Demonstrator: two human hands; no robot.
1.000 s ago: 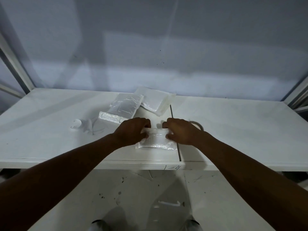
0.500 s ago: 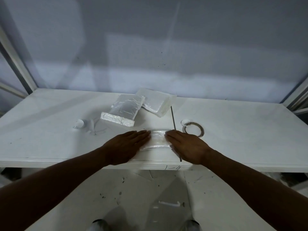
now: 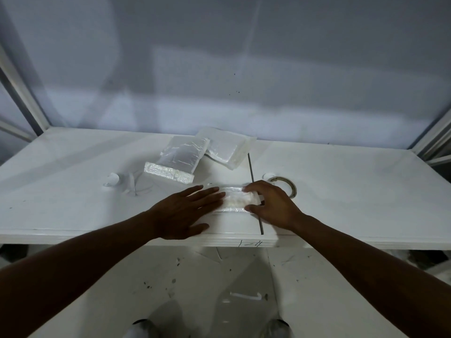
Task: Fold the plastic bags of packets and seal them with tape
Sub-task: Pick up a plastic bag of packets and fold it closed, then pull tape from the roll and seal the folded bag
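Note:
A folded clear plastic bag of packets [image 3: 235, 200] lies near the front edge of the white table [image 3: 341, 191]. My left hand [image 3: 188, 211] rests flat on its left part, fingers spread and pressing down. My right hand [image 3: 273, 203] curls over its right end, thumb at the near edge and fingers on the far edge. A roll of tape [image 3: 284, 184] lies just behind my right hand, partly hidden by it. Two more bagged stacks sit further back: a thick one [image 3: 177, 159] and a flatter one [image 3: 225, 147].
A small white tape piece or cap [image 3: 112, 180] with thin strips lies at the left of the table. A dark seam [image 3: 252, 172] runs front to back between two tabletops. A grey wall rises behind; metal frame posts stand at both sides. The floor shows below.
The bag has been folded narrower. My left hand stays flat on it, while my right hand has gone from flat to curled around the bag's right end.

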